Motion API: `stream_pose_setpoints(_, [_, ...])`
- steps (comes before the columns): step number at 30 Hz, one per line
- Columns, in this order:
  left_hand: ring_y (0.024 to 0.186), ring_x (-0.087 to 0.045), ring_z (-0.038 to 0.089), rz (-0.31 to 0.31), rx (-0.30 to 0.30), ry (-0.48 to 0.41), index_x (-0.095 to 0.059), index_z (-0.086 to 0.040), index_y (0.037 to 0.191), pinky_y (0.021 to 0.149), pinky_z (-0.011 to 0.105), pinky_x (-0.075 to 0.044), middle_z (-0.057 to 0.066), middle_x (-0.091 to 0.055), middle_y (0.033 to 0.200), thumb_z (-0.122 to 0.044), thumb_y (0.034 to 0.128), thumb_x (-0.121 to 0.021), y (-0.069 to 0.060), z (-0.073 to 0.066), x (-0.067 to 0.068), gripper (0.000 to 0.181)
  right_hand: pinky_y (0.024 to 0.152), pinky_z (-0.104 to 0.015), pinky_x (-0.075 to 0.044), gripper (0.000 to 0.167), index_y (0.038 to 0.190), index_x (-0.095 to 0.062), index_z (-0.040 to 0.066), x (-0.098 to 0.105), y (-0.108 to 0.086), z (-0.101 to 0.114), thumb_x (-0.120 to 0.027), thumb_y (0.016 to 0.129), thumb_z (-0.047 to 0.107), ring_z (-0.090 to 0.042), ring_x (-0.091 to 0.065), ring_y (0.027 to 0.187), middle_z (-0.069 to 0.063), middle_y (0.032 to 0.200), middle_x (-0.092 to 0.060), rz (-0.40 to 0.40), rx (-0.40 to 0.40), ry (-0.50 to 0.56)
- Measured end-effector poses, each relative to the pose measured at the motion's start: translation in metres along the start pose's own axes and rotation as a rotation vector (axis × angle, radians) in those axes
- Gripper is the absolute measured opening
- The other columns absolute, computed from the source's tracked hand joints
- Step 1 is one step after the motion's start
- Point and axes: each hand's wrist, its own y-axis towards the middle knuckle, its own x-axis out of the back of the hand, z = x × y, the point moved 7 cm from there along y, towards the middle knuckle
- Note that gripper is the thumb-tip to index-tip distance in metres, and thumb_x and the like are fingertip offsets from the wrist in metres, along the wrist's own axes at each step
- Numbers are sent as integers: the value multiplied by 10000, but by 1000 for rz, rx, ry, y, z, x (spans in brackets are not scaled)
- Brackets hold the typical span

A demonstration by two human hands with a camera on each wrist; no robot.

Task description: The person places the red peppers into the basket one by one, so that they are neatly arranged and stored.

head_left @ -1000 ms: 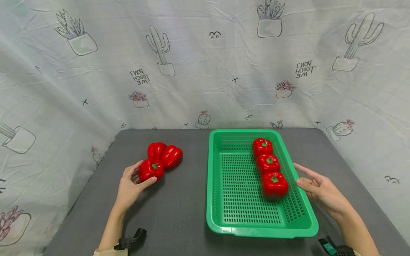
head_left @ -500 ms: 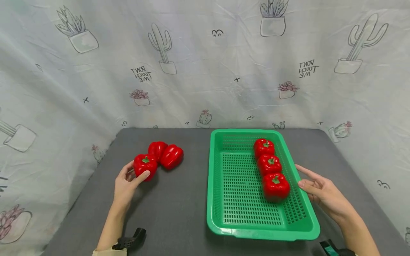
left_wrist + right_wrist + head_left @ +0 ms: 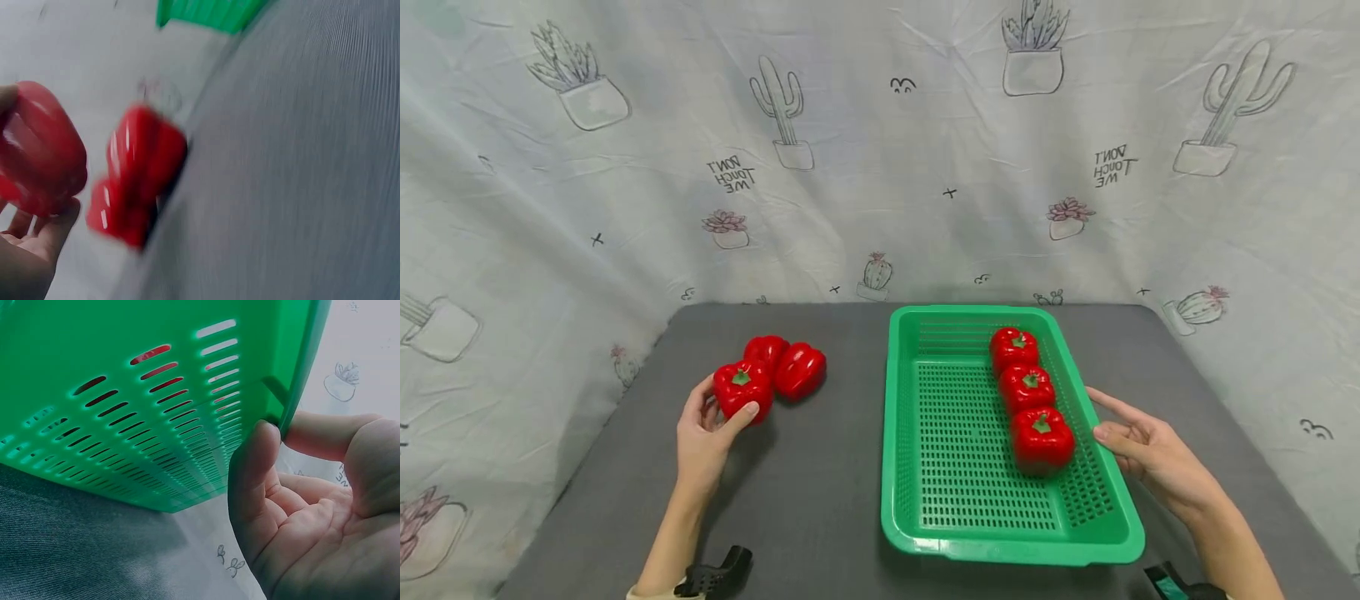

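Observation:
My left hand (image 3: pixel 703 437) grips a red bell pepper (image 3: pixel 739 396) between thumb and fingers, its green stem facing up. In the left wrist view that pepper (image 3: pixel 40 150) is raised off the dark tabletop. Just beyond it lie two more red bell peppers, one on its side (image 3: pixel 801 372) and one partly hidden (image 3: pixel 765 350). On the right, my right hand (image 3: pixel 1168 462) pinches the side rim of a green plastic basket (image 3: pixel 891 433); the right wrist view shows thumb and finger meeting at that rim (image 3: pixel 297 375). Inside, three red bell peppers (image 3: pixel 1041 446) stand in a row along the right wall.
A dark grey table (image 3: pixel 827 500) carries everything. White fabric (image 3: pixel 850 167) printed with cacti hangs behind it and along both sides. Black straps with devices (image 3: pixel 715 575) sit on both wrists.
My left hand has lifted the bell pepper away from the other two and turned its stem upward, shifting it slightly left. The right hand and the basket stay nearly where they were.

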Motion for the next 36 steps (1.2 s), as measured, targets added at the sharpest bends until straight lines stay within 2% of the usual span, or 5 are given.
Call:
stream_pose_setpoints(5, [1205, -492, 285, 136, -116, -80, -409, -27, 1394, 924, 270, -493, 148, -460, 1351, 91, 828, -701, -4, -35, -49, 648, 735, -361, -530, 586, 1568, -212, 99, 1, 0, -2, -460, 1040, 48, -207, -342, 568, -12, 601, -296, -4, -20, 4])
stream_pose_setpoints(15, [1189, -526, 260, 440, -121, -6, -425, -122, 1363, 931, 384, -504, 63, -513, 1321, -112, 825, -793, 24, -79, -153, 652, 644, -335, -440, 581, 1562, -227, 77, 2, -1, -1, -470, 1036, 42, -254, -202, 548, -38, 598, -203, -34, -4, -23])
stream_pose_setpoints(26, [1098, -572, 197, 606, -68, 186, -492, -155, 1335, 866, 369, -537, -20, -558, 1243, -336, 796, -830, 60, -61, -236, 662, 597, -437, -257, 584, 1559, -231, 68, 3, 0, -2, -479, 1032, 40, -250, -191, 551, -33, 609, -206, -48, -2, -16])
stream_pose_setpoints(31, [1067, -605, 177, 713, -55, 257, -530, -162, 1285, 836, 342, -548, -40, -578, 1210, -362, 763, -857, 61, -49, -261, 647, 605, -444, -221, 583, 1557, -234, 64, 3, 0, -3, -481, 1030, 41, -236, -180, 538, -24, 594, -195, -54, -3, -22])
stream_pose_setpoints(36, [1040, -613, 160, 741, -73, 286, -552, -157, 1297, 791, 307, -553, -50, -593, 1199, -363, 757, -863, 65, -41, -277, 657, 598, -443, -234, 579, 1555, -230, 55, 3, 0, -2, -472, 1030, 30, -231, -187, 531, -23, 595, -205, -43, 6, -11])
